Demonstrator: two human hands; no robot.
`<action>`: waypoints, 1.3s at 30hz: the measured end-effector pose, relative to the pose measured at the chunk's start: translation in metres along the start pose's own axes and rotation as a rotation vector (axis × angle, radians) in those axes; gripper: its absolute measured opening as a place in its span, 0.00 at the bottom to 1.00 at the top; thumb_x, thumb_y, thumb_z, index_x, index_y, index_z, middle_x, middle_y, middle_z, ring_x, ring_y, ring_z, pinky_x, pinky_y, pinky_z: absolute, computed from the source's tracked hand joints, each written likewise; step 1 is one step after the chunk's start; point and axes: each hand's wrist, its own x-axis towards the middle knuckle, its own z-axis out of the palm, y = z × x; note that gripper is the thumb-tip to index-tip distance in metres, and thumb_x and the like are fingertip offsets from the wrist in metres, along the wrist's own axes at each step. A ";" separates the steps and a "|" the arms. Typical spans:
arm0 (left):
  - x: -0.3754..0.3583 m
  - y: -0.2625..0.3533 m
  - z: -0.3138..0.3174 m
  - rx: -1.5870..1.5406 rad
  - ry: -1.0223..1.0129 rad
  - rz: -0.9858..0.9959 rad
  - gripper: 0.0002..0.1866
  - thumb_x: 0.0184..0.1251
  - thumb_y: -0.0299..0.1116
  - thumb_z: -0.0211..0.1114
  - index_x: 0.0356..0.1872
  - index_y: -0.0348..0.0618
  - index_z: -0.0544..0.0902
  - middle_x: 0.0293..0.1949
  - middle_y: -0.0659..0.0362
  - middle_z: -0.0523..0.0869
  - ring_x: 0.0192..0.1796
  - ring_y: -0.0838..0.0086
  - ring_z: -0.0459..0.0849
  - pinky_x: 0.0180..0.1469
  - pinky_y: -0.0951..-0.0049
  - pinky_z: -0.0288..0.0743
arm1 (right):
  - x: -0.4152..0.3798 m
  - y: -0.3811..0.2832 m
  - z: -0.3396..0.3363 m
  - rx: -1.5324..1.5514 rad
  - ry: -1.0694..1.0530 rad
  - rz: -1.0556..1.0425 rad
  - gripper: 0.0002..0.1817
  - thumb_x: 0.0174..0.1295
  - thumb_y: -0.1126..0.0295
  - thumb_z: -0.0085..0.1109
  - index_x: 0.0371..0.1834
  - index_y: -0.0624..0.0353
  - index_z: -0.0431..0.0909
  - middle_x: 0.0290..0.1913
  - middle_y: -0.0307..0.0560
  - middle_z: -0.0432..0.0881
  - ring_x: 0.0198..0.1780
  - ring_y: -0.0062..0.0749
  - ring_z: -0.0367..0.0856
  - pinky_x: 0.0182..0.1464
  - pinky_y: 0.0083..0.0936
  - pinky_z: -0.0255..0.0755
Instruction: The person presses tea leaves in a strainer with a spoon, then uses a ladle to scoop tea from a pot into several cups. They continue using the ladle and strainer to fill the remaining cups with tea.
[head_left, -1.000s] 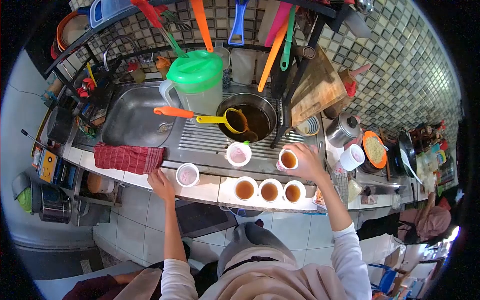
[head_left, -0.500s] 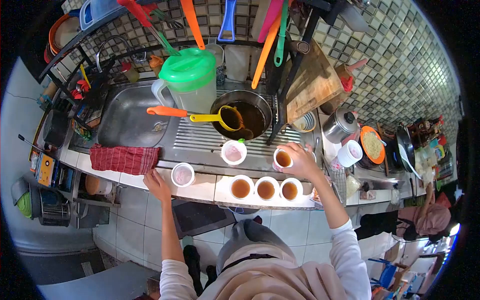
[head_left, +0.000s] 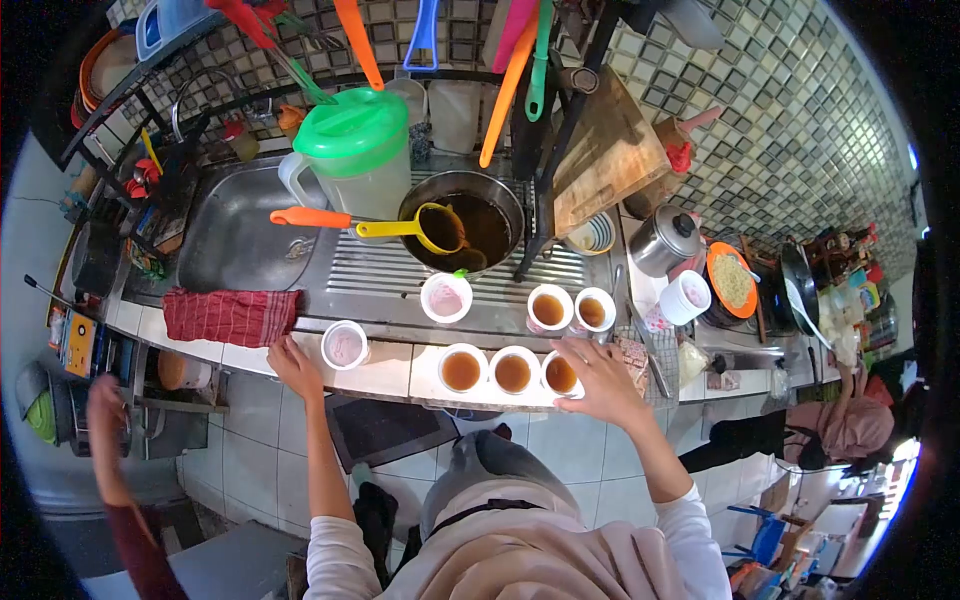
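A: Right hand (head_left: 598,382) status?
B: Fingers spread, resting on the cup (head_left: 560,374) at the right end of the front row of three filled cups — palm over its rim, no clear pinch.
A: Position relative to the pot (head_left: 463,220)?
B: Front counter edge, well below the pot.
A: Left hand (head_left: 293,364)?
B: Flat on the counter edge, fingers loosely open, just beside the pink-lined cup (head_left: 345,345) — holding nothing.

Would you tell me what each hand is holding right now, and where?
Nothing held: the left hand rests on the counter edge; the right hand touches the rightmost front cup.
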 end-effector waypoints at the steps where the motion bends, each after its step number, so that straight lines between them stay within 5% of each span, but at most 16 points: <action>1: 0.000 0.001 0.000 -0.002 -0.002 0.001 0.12 0.65 0.35 0.49 0.36 0.34 0.74 0.32 0.49 0.74 0.38 0.58 0.70 0.42 0.64 0.63 | 0.000 0.000 0.002 0.031 -0.013 0.013 0.43 0.37 0.55 0.66 0.61 0.50 0.59 0.57 0.48 0.65 0.56 0.43 0.65 0.57 0.41 0.56; 8: 0.000 -0.001 0.000 0.003 0.008 0.022 0.12 0.65 0.34 0.49 0.34 0.34 0.74 0.32 0.49 0.75 0.39 0.58 0.70 0.42 0.63 0.62 | -0.007 0.008 0.006 0.094 0.030 0.072 0.40 0.33 0.61 0.68 0.56 0.55 0.66 0.53 0.50 0.69 0.53 0.42 0.68 0.56 0.36 0.58; 21: 0.001 0.003 -0.001 0.034 -0.007 0.009 0.13 0.65 0.34 0.49 0.34 0.33 0.74 0.32 0.49 0.75 0.40 0.58 0.70 0.43 0.63 0.63 | -0.028 0.034 -0.008 0.111 0.085 0.201 0.38 0.30 0.64 0.67 0.53 0.56 0.68 0.51 0.50 0.70 0.56 0.44 0.66 0.59 0.40 0.53; 27: 0.002 0.004 -0.002 0.008 -0.021 -0.011 0.13 0.65 0.34 0.48 0.33 0.33 0.74 0.32 0.49 0.75 0.40 0.57 0.69 0.43 0.62 0.62 | -0.019 0.008 -0.022 0.010 0.066 0.205 0.44 0.33 0.54 0.70 0.59 0.54 0.63 0.57 0.49 0.65 0.58 0.42 0.63 0.59 0.46 0.51; 29: 0.001 0.004 -0.003 0.017 -0.014 0.005 0.13 0.65 0.34 0.48 0.33 0.33 0.74 0.32 0.49 0.75 0.39 0.57 0.69 0.43 0.62 0.62 | -0.008 -0.009 -0.017 0.063 0.108 0.056 0.46 0.36 0.48 0.67 0.61 0.52 0.60 0.60 0.47 0.62 0.58 0.40 0.64 0.59 0.49 0.50; 39: 0.001 -0.002 0.000 -0.002 -0.012 0.000 0.12 0.65 0.34 0.49 0.33 0.33 0.74 0.32 0.49 0.75 0.39 0.56 0.69 0.42 0.61 0.62 | 0.033 -0.036 0.030 0.060 0.040 -0.082 0.45 0.37 0.49 0.65 0.60 0.56 0.61 0.55 0.46 0.67 0.57 0.34 0.65 0.60 0.50 0.45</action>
